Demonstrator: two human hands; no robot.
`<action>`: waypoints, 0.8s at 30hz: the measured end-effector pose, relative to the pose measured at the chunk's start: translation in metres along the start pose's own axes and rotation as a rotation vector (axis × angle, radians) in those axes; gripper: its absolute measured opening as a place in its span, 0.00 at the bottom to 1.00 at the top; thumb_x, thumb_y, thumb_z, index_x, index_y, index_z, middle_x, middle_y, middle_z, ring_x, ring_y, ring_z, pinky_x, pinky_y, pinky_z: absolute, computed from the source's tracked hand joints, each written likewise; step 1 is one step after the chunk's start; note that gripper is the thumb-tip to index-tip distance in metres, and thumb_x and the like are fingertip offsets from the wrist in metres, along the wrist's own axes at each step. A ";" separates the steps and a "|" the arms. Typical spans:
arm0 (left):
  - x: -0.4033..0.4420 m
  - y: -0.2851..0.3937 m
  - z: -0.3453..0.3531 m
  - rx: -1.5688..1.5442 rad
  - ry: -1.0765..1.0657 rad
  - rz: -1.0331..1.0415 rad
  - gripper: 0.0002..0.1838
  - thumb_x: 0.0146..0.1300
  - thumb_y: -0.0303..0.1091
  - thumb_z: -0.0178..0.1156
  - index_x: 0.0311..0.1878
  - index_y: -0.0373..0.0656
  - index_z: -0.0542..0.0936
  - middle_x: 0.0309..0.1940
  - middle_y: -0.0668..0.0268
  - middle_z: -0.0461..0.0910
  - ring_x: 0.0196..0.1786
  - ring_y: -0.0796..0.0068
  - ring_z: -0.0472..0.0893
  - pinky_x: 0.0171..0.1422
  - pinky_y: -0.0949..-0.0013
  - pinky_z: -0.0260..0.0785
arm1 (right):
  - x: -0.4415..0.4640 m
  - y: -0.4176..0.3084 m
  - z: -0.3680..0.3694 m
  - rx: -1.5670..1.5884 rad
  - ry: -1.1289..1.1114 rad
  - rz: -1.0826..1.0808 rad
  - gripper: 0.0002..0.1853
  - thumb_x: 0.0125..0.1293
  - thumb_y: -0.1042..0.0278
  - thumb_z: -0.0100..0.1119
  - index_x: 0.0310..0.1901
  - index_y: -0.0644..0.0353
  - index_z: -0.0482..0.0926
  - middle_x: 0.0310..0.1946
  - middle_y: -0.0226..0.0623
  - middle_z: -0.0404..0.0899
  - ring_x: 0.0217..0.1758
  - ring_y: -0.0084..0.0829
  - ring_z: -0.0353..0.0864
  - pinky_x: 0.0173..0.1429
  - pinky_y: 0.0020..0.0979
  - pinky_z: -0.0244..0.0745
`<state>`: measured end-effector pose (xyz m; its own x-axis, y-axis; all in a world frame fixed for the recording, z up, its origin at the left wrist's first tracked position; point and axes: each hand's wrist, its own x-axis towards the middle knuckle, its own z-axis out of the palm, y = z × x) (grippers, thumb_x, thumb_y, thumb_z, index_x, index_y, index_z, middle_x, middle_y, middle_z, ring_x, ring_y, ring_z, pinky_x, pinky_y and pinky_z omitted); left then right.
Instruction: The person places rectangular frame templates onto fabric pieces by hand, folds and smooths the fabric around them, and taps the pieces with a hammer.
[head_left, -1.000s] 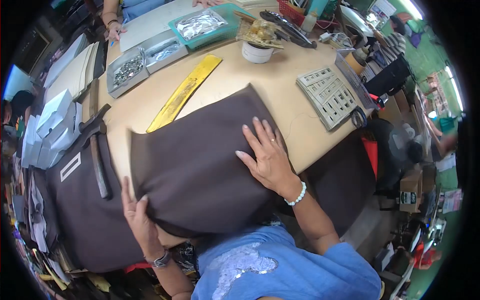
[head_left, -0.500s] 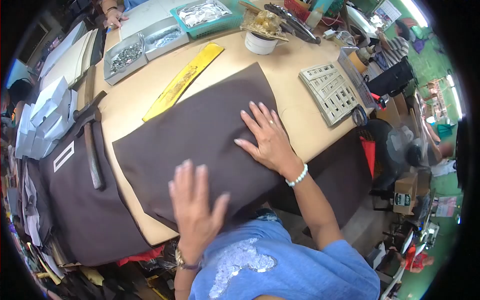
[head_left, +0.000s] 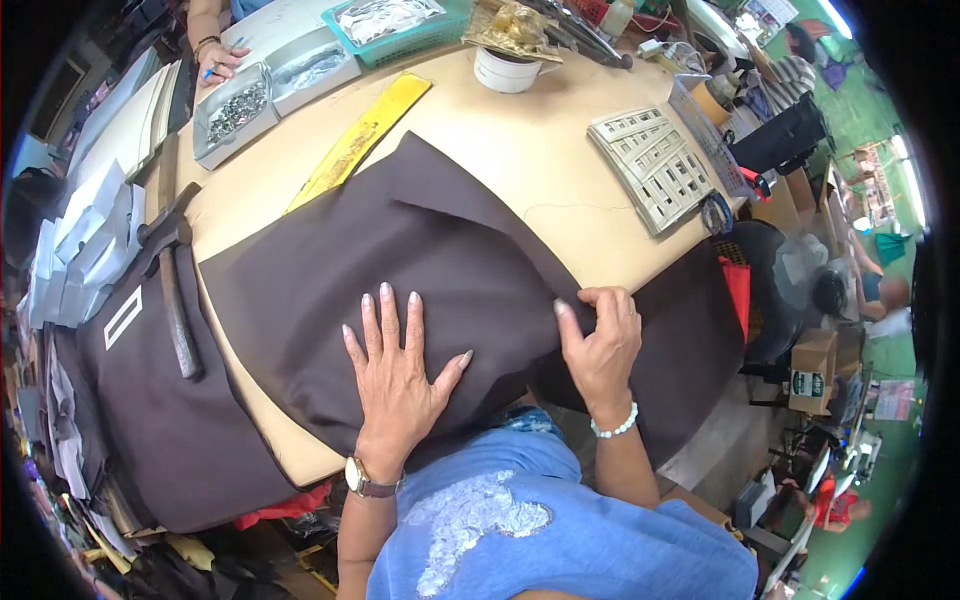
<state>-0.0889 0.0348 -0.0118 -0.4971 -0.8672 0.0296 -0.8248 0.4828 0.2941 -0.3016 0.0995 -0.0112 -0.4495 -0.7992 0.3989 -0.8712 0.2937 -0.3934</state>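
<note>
While the left grip (head_left: pixel 392 370) lies flat with its fingers spread, pressing on a large, dark-brown, leather-like sheet (head_left: pixel 310 260) without grasping it, the right grip (head_left: pixel 600 335) is closed, its thumb and forefinger apparently pinching that sheet's right edge. Half a second ago the right grip lay open on the sheet and the left was moving above it. The sheet's far-right margin, smooth then, now curls over beyond both grips. That suggests the left grip is steadying the material so the right can handle its edge. The sheet lies directly under the left grip, across a pale tan surface (head_left: pixel 470 150). Beyond that grip, a long, flat yellow strip (head_left: pixel 360 140) meets the sheet's far edge; to its left, a wooden-handled metal hammer (head_left: pixel 178 310) rests on a second dark-brown sheet (head_left: pixel 170 430).
</note>
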 end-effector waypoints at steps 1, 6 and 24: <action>-0.002 -0.001 -0.001 -0.015 -0.003 0.002 0.44 0.59 0.57 0.58 0.71 0.38 0.58 0.73 0.48 0.48 0.75 0.47 0.46 0.74 0.41 0.37 | 0.004 0.004 0.000 0.019 -0.013 0.028 0.15 0.54 0.64 0.67 0.38 0.62 0.75 0.36 0.38 0.75 0.42 0.41 0.75 0.45 0.40 0.67; -0.024 -0.003 -0.016 -0.067 -0.010 -0.014 0.44 0.57 0.54 0.61 0.71 0.40 0.58 0.73 0.48 0.48 0.75 0.46 0.47 0.74 0.42 0.37 | 0.018 0.010 -0.005 0.070 -0.081 0.056 0.05 0.60 0.71 0.58 0.35 0.62 0.76 0.33 0.43 0.75 0.36 0.45 0.76 0.41 0.42 0.69; -0.070 -0.059 -0.031 -0.608 0.619 -0.492 0.16 0.64 0.21 0.55 0.55 0.34 0.78 0.45 0.60 0.80 0.49 0.70 0.78 0.56 0.70 0.68 | 0.058 0.021 -0.044 1.182 -0.119 0.335 0.11 0.70 0.74 0.50 0.51 0.67 0.71 0.38 0.31 0.77 0.40 0.16 0.73 0.49 0.20 0.68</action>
<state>0.0025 0.0636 -0.0018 0.2338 -0.9484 0.2144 -0.5371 0.0579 0.8415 -0.3548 0.0826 0.0397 -0.5414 -0.8368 0.0811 0.0242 -0.1120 -0.9934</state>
